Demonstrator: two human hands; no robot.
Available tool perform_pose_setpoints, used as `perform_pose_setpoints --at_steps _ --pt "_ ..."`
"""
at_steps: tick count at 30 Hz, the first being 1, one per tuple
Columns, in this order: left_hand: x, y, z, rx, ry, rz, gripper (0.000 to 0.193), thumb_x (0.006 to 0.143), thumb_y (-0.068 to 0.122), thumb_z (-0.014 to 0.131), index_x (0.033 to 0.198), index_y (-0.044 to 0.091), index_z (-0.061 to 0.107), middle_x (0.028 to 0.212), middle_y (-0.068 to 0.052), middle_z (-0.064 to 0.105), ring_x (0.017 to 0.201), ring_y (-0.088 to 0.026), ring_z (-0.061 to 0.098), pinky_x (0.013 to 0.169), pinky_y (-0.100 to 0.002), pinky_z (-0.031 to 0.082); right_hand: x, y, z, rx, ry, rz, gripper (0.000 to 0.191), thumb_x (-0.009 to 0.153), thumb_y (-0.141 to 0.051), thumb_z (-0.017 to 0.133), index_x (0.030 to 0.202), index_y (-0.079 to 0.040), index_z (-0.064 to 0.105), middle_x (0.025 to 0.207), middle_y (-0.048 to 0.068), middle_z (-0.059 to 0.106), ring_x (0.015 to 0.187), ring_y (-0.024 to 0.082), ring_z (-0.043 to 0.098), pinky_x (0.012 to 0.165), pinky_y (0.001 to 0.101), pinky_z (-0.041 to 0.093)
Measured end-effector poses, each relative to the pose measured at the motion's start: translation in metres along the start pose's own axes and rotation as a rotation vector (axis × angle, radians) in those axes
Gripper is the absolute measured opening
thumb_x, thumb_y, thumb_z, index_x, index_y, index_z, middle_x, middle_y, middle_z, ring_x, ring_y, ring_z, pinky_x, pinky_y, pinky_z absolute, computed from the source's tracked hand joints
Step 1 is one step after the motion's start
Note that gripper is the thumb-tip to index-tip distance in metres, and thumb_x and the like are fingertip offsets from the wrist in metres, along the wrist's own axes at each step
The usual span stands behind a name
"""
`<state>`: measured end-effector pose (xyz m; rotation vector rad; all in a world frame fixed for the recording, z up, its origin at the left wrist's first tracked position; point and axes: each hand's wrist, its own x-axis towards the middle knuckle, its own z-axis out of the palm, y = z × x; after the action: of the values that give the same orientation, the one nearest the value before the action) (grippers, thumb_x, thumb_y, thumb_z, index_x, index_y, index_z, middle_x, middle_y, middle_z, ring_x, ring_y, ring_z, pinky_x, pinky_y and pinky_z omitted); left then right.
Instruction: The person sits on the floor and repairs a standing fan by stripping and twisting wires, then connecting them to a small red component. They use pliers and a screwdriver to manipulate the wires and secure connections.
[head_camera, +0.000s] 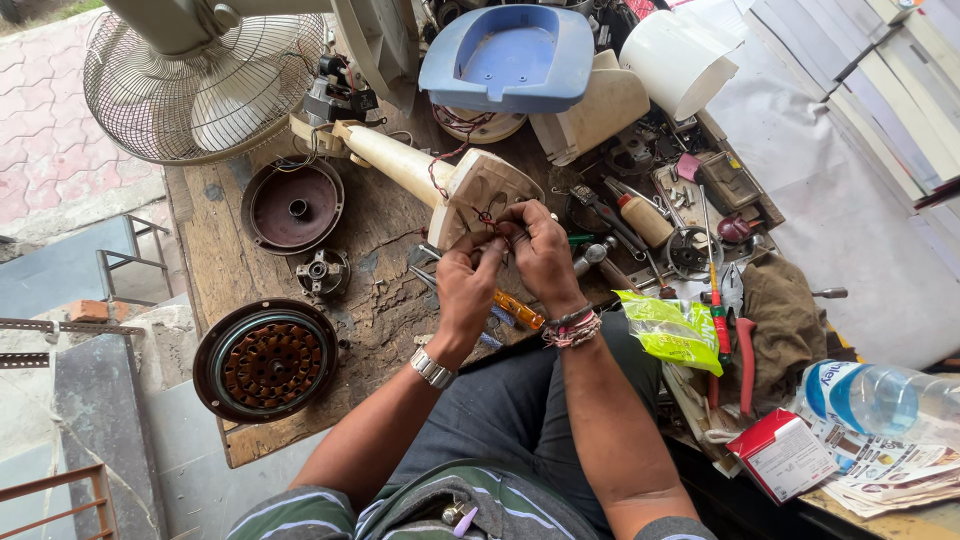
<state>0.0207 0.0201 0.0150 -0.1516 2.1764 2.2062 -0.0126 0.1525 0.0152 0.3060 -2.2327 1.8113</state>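
Both hands — left hand, right hand — pinch wires.

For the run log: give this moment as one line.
left hand: fingers on red wires | right hand: same wires | wires at cream fan base | motor stator left on workbench

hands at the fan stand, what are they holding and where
Both the left hand and right hand pinch thin red wires at the wide end of the cream fan stand.

Wire fan guard, blue plastic cover, motor stator, green bag, water bottle
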Motion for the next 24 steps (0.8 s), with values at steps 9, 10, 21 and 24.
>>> perform_pose_setpoints --at_steps 9,10,21,24 --pt "-0.009 0.004 -0.027 0.511 0.158 0.404 0.017 0.099 0.018 0.067 0.104 0.004 0.075 0.07 -0.007 0.074 0.05 -0.009 0.061 0.045 -0.026 0.044 -0.005 0.011 0.016 -0.176 0.059 0.055 0.017 0.089 0.014 0.062 0.099 0.001 0.065 0.1 0.009 0.066 0.089 0.019 0.067 0.076 0.0293 0.058" --pt "-0.01 0.005 -0.027 0.52 0.183 0.45 0.016 0.099 0.018 0.068 0.104 0.004 0.076 0.07 -0.008 0.073 0.051 -0.009 0.062 0.046 -0.026 0.045 -0.006 0.012 0.016 -0.126 0.042 0.061 0.019 0.089 0.014 0.06 0.101 0.001 0.064 0.1 0.008 0.067 0.09 0.017 0.068 0.078 0.0282 0.059" --pt "-0.012 0.006 -0.02 0.492 0.148 0.435 0.019 0.097 0.017 0.069 0.109 0.004 0.075 0.066 -0.006 0.073 0.049 -0.008 0.063 0.043 -0.026 0.044 -0.004 0.039 -0.001 0.503 -0.156 0.265 0.016 0.102 -0.008 0.065 0.115 0.0 0.069 0.101 0.004 0.074 0.092 0.009 0.067 0.085 0.0244 0.058" --pt "-0.011 0.003 -0.021 0.484 0.147 0.466 0.019 0.098 0.017 0.069 0.109 0.003 0.075 0.066 -0.005 0.072 0.05 -0.008 0.064 0.044 -0.025 0.045 -0.005 0.037 -0.005 0.35 -0.235 0.314 0.028 0.097 -0.011 0.069 0.122 0.0 0.07 0.101 0.005 0.075 0.088 0.008 0.065 0.077 0.0237 0.054"
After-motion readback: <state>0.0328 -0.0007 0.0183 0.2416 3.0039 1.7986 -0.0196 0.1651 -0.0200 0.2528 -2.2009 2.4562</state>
